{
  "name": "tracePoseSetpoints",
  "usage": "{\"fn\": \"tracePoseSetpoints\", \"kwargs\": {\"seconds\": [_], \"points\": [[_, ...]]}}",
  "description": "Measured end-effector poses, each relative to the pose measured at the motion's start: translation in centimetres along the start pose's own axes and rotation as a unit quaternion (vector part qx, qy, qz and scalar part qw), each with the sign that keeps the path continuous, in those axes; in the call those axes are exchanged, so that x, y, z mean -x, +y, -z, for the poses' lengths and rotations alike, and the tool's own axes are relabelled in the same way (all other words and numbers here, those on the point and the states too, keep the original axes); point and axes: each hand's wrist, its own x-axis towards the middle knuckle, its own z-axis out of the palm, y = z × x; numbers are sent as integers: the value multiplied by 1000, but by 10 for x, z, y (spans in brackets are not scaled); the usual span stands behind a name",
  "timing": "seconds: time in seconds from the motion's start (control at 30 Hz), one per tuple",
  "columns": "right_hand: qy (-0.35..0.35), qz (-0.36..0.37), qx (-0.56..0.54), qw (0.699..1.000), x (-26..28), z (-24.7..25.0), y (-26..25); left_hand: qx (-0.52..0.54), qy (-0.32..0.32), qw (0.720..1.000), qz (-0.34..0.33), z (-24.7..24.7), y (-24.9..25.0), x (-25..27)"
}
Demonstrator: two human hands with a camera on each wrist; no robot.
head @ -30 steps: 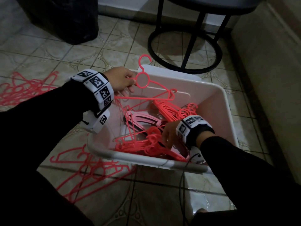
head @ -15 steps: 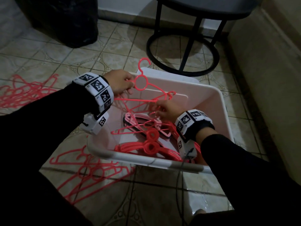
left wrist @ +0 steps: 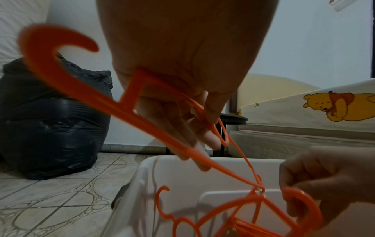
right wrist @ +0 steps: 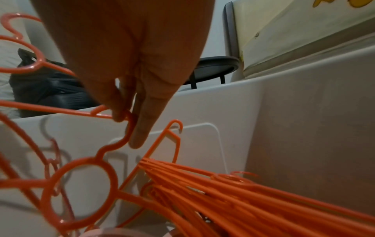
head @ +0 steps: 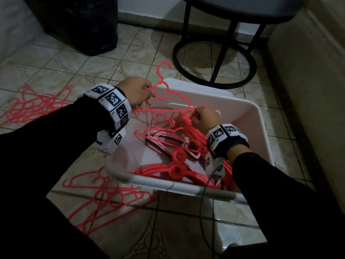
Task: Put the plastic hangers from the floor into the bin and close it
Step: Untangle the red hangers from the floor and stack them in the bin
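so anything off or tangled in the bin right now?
Yes: the hanger gripped by the left hand is snagged on another hanger's hook, which the right hand pinches over the bin.

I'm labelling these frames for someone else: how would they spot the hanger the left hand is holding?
Find the white bin on the tiled floor. Above its far left corner, the left hand grips one pink hanger. Unlike those piled inside, it is lifted, hook pointing up.

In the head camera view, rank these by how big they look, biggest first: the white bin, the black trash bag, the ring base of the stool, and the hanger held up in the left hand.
1. white bin
2. black trash bag, though the frame cuts it off
3. ring base of the stool
4. hanger in the left hand
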Motion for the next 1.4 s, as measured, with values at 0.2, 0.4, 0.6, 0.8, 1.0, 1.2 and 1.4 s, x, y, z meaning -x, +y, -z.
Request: {"fn": "tracePoseSetpoints", "kwargs": {"seconds": [0.2, 0.4, 0.6, 0.8, 1.0, 1.2, 1.4], "points": [[-45, 72, -172, 981, 2, -18, -5, 23, 33, 999, -4, 0, 5, 0], [38, -44, -304, 951, -1, -16, 12, 26, 36, 999, -1, 0, 6, 1], [23, -178, -455, 872, -2, -14, 32, 35, 39, 999, 0, 1, 7, -1], [18, -155, -570, 806, 0, -10, 22, 50, 31, 998, 7, -4, 4, -4], [42, 29, -482, 874, -2, 36, 4, 66, -4, 997, 26, -3, 3, -7], [92, 136, -258, 952, -2, 48, -26, 85, -119, 989, 24, -27, 10, 1], [121, 101, -229, 961, -7, 50, -41, 142, -172, 975, -8, -43, 10, 5]]}}
